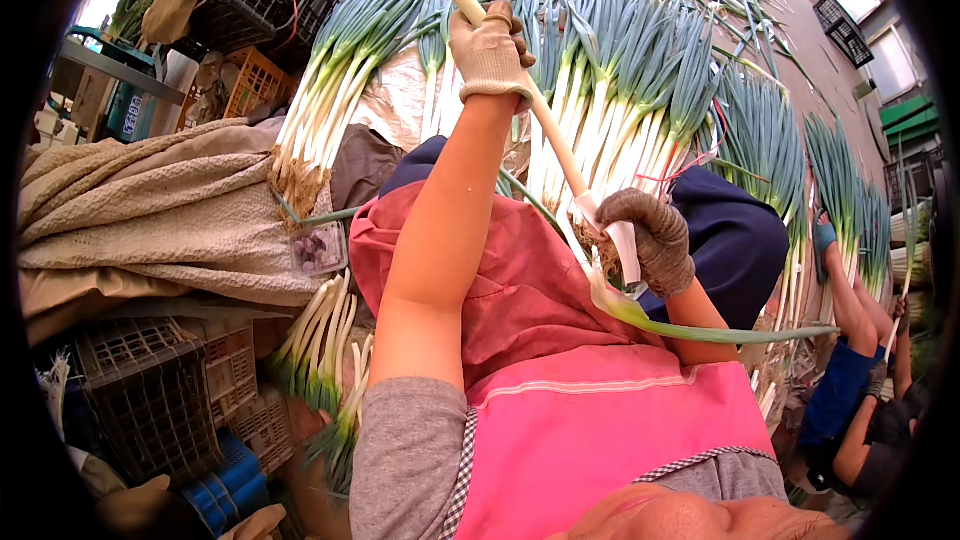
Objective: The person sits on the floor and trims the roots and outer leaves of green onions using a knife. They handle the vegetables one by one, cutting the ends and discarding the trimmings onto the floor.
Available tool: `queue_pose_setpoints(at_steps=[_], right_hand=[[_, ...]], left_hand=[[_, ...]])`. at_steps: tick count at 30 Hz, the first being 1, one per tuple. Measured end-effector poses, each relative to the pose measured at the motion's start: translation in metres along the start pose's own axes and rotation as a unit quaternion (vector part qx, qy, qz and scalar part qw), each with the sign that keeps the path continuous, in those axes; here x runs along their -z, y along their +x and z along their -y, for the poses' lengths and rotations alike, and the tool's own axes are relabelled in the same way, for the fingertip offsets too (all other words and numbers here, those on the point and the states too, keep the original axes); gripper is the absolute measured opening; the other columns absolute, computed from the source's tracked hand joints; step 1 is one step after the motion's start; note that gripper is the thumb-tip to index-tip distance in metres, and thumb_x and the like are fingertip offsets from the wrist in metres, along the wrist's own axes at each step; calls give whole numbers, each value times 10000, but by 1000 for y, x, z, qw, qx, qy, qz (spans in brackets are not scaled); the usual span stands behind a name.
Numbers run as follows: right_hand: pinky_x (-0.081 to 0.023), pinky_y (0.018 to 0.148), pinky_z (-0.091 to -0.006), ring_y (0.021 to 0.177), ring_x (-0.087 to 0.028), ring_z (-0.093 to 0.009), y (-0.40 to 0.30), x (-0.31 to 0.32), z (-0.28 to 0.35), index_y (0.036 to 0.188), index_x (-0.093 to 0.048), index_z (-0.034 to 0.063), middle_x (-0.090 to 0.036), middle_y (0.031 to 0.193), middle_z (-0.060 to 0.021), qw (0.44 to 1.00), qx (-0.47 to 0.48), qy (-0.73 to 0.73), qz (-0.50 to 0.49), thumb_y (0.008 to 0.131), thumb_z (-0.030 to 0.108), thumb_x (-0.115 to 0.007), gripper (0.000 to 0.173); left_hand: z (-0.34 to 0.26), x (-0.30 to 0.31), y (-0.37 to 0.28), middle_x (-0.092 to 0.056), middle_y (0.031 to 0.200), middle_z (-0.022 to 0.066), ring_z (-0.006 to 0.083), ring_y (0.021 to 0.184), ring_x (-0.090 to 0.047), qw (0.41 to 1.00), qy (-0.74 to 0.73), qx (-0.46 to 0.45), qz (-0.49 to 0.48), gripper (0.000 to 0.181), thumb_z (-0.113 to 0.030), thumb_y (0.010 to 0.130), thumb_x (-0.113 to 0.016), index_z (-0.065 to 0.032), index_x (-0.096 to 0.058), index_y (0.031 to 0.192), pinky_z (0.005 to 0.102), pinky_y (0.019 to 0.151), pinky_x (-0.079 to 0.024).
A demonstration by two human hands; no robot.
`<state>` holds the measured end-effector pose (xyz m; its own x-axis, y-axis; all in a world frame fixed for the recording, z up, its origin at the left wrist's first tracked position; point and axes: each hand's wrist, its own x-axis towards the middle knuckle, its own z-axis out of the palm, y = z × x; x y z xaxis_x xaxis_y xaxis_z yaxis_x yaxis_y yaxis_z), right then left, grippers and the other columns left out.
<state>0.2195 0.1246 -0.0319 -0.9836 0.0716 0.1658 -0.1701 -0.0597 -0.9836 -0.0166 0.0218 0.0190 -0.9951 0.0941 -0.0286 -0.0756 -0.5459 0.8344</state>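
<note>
My left hand (491, 52), in a pale knit work glove, is closed around the upper shaft of a long green onion (556, 136). The stalk slants across my lap from its green leaves at the top down to its root end. There, my right hand (651, 236), in a dirtier brownish glove, grips a loose white outer layer (624, 249) beside the roots (596, 236). A peeled leaf (645, 317) hangs from near the root end, its green tip stretching right over my pink apron (600, 390).
Large bunches of green onions (622, 97) lie beyond my knees, with another bunch (330, 90) at the left. Loose trimmings (750, 7) litter the floor. Plastic crates (150, 397), a cloth-covered heap (150, 202) and a clear box (319, 247) are left. Another person (855, 390) works at the right.
</note>
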Motion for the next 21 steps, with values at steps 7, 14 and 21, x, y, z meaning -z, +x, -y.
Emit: queue_pose_setpoints(at_steps=[7,14,21], right_hand=[[-450,623,-244,672,-551,-102,-42,15,1,901,-605,5,-600,724,-43,988,-135,-75,-27,780,4,-563,128],[-478,761,-355,860,-597,-329,-60,43,-48,1027,-599,41,-618,983,-157,885,-26,-457,-90,755,144,-669,299],[-456,560,-237,647,-559,-96,-15,14,-41,1099,-578,27,-599,742,-28,927,-94,-337,-131,784,93,-673,335]], left_hand=[[-4,13,17,-469,700,62,89,425,-381,998,7,-28,-55,184,-97,851,-551,-45,-385,913,229,339,-334],[-7,19,32,-477,648,48,81,405,-381,990,36,-46,-127,199,-105,834,-555,-65,-386,933,225,323,-312],[15,-10,-2,-486,646,51,139,455,-457,989,85,-13,-119,255,-166,839,-597,-37,-451,1002,250,407,-422]])
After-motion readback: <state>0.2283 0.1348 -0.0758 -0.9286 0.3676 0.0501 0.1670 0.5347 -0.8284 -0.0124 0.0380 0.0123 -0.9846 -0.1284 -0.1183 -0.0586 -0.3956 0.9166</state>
